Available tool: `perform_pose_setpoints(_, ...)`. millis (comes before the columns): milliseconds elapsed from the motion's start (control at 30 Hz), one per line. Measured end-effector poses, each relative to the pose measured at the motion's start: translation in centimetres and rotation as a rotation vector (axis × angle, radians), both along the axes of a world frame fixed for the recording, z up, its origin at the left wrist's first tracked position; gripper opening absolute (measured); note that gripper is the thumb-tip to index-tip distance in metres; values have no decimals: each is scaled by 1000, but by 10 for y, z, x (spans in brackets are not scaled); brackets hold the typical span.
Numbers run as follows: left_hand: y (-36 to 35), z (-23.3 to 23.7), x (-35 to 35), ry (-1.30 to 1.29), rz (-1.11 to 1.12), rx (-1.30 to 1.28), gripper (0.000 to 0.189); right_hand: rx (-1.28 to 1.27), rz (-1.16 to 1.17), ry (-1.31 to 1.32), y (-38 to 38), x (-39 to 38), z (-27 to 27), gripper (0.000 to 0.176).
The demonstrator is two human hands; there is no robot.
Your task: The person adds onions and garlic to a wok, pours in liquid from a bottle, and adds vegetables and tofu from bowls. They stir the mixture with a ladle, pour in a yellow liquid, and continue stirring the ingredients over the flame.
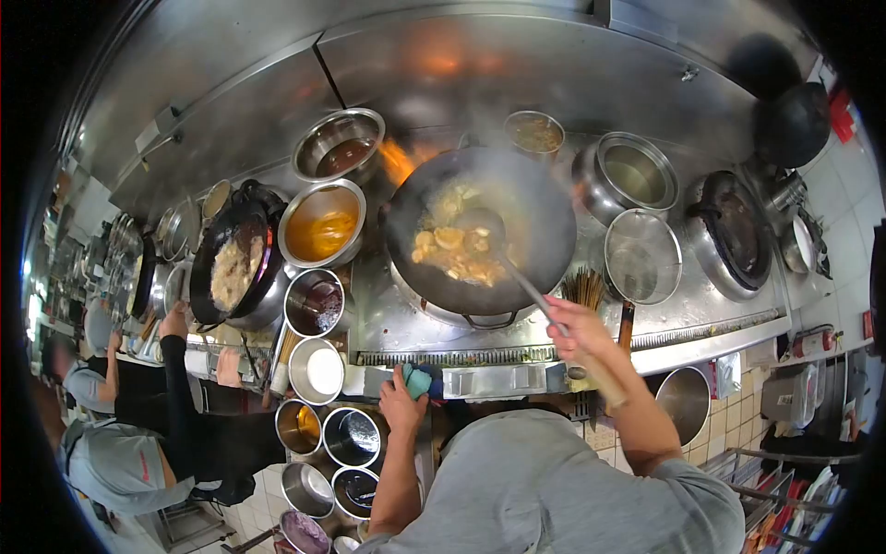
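**Figure. A person is working a ladle (519, 275) in a steaming wok (546, 214) at the stove (503, 358).**

Nearest the camera, the left hand (403, 403) is pressing a folded blue cloth (420, 379) against the stove's front edge, with the fingers curled tight over it. The right hand (580, 330) is wrapping all its fingers around the upper end of the ladle's long handle. The ladle is probably rigid, bowl-heavy and possibly greasy, so it is best gripped high on the handle, away from the heat. Its bowl is lying among pale food (450, 247) in sauce inside the wok, which is sitting on the burner. Farther back, flames are rising beside metal bowls (323, 224) of sauce.
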State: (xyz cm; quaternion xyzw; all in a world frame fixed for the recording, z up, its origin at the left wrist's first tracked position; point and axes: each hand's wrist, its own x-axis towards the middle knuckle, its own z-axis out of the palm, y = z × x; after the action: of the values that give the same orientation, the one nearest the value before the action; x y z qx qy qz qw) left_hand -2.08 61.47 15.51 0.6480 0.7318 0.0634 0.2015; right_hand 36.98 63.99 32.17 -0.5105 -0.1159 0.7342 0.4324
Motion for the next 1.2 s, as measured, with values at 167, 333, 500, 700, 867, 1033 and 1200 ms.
perform_pose_setpoints(167, -1, 16, 5, 18, -10, 9, 101, 38, 152, -413, 0, 32, 36, 53)
perform_pose_setpoints(333, -1, 20, 10, 28, -27, 7, 103, 371, 168, -989, 33, -5, -41, 57)
perform_pose_setpoints(500, -7, 49, 21, 44, -65, 258, 93, 0, 11, -101, 20, -28, 1, 60)
perform_pose_setpoints(700, -49, 61, 46, -533, -242, 16, 43, -26, 188, -289, 4, 44, 39, 59)
perform_pose_setpoints(867, -74, -31, 96, -562, -491, -496, 42, 324, 283, -1124, 31, 21, -34, 57)
perform_pose_setpoints(1033, -89, -141, 198, -409, -793, -554, 53, 10, 64, -250, 40, -17, -11, 57)
perform_pose_setpoints(1200, -78, -157, 240, -270, -960, -601, 56, -94, 92, -114, 15, 43, 28, 54)
